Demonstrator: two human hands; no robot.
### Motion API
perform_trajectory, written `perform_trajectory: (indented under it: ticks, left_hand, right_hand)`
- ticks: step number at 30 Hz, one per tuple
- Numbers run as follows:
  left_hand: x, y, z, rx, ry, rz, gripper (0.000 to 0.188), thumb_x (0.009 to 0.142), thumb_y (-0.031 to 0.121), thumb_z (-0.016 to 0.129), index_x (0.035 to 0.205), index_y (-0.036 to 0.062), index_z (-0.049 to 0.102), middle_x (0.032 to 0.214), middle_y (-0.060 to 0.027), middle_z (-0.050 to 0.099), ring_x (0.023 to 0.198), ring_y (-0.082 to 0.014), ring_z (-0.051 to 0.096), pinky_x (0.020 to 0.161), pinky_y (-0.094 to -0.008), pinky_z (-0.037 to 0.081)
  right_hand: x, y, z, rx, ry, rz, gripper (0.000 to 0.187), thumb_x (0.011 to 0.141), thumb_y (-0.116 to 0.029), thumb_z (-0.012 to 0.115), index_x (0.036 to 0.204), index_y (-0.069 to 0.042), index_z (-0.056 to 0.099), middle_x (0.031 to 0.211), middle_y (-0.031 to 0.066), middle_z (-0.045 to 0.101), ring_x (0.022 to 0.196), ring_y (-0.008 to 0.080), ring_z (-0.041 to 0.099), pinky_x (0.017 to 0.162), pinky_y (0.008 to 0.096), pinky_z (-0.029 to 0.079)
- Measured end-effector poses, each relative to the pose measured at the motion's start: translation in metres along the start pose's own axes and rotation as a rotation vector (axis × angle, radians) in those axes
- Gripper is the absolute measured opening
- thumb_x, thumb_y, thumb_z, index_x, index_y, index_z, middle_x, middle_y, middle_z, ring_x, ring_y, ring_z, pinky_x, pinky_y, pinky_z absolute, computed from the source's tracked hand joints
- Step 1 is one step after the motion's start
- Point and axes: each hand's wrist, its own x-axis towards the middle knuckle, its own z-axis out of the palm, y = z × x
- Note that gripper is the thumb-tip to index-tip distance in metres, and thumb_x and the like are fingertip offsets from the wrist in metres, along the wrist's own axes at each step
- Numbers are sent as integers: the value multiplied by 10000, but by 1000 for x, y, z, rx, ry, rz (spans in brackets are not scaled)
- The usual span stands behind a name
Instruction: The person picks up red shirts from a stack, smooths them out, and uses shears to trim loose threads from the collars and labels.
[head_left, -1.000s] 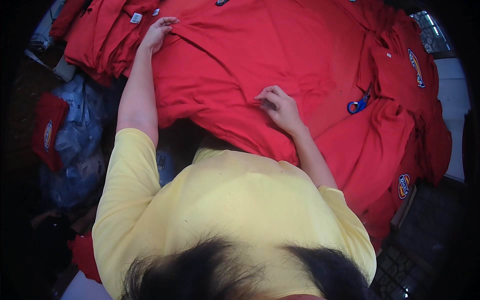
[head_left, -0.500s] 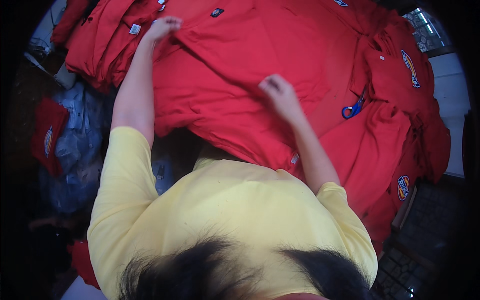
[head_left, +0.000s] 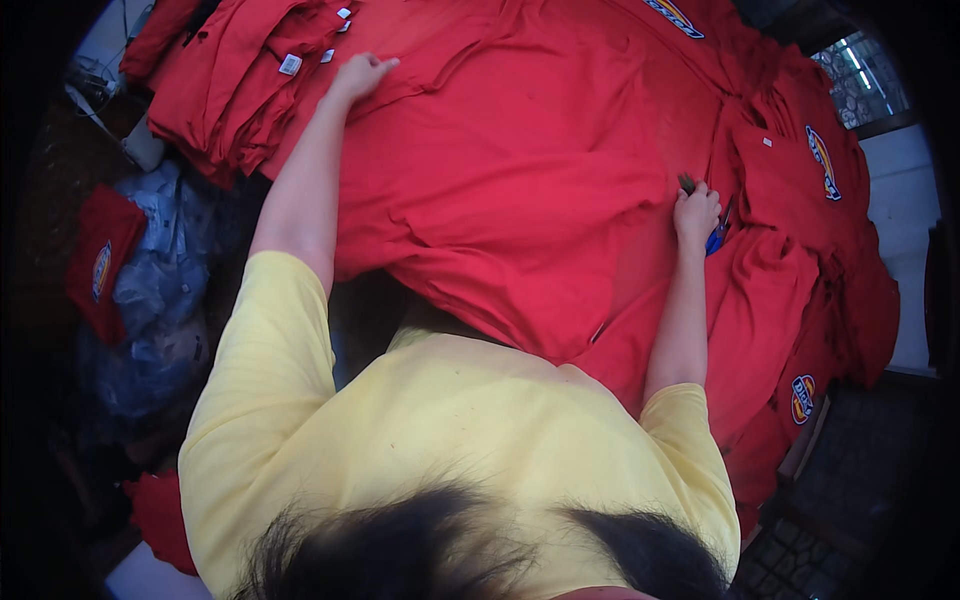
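Two bare hands are spread far apart over a large red garment [head_left: 520, 170] that lies flat across the work surface, filling most of the view in front of the person in the yellow shirt [head_left: 440, 450]. The left hand [head_left: 360, 75] lies palm down with its fingers stretched out, pressing on the garment's far left edge; it grips nothing. Just beside it, to the left, sits a stack of folded red garments [head_left: 235, 85] with small white labels [head_left: 290, 64] showing at their collars. The right hand [head_left: 695, 212] rests at the garment's right edge with its fingers curled, closed around a small dark tool with blue handles [head_left: 716, 236], most likely a pair of scissors; the blue part shows just beside the knuckles, a dark tip pokes out above them, and the rest is hidden by the hand. Further right, more red garments [head_left: 800, 200] lie heaped, some carrying oval coloured badges [head_left: 822, 160]. At the far left, well apart from both hands, another folded red garment with a badge [head_left: 100, 265] lies against crumpled bluish-grey plastic bags [head_left: 160, 290]. The near edge of the big garment hangs just in front of the person's chest
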Motion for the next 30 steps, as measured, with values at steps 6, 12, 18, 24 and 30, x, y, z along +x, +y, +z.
perform_trajectory:
  ticks: [6, 12, 18, 24, 30]
  left_hand:
    - [-70, -1, 38, 213, 543, 473, 439, 788, 418, 658, 1072, 85, 626, 891, -113, 632, 908, -285, 603, 848, -374, 455]
    - [-80, 12, -39, -348, 610, 326, 307, 879, 318, 595, 966, 24, 612, 805, -137, 647, 725, -234, 622, 685, -335, 477]
    - [-100, 12, -220, -1112, 106, 303, 483, 889, 236, 585, 1281, -22, 467, 1243, -113, 550, 1131, -190, 533, 991, -296, 384]
    - [-1, 106, -213, -971, -95, 453, 323, 879, 129, 583, 1168, -12, 562, 1112, -98, 616, 993, -166, 588, 873, -294, 471]
    - [49, 64, -94, -214, -108, 210, 693, 799, 434, 659, 1322, 61, 398, 1273, -131, 508, 1139, -257, 508, 893, -462, 438]
  right_hand:
    - [-8, -61, -41, 179, -337, 14, 367, 853, -375, 575, 1070, -80, 585, 1068, 207, 603, 1009, 384, 577, 834, 479, 447]
    - [11, -36, -117, 713, -261, -130, 225, 874, -253, 589, 936, -37, 595, 772, 92, 627, 657, 191, 584, 640, 314, 462]
    - [25, -8, -218, 1983, -324, -255, 187, 948, -108, 478, 1092, -7, 540, 1099, 99, 592, 1010, 170, 579, 898, 316, 448]
    - [103, -34, -157, 2060, -243, 162, 212, 921, -101, 526, 1087, 29, 529, 1120, 125, 584, 1069, 203, 561, 934, 337, 441]
    - [66, -40, -102, 1659, -190, 321, 456, 856, -177, 626, 1243, -53, 420, 1122, 97, 566, 929, 212, 584, 773, 325, 471]
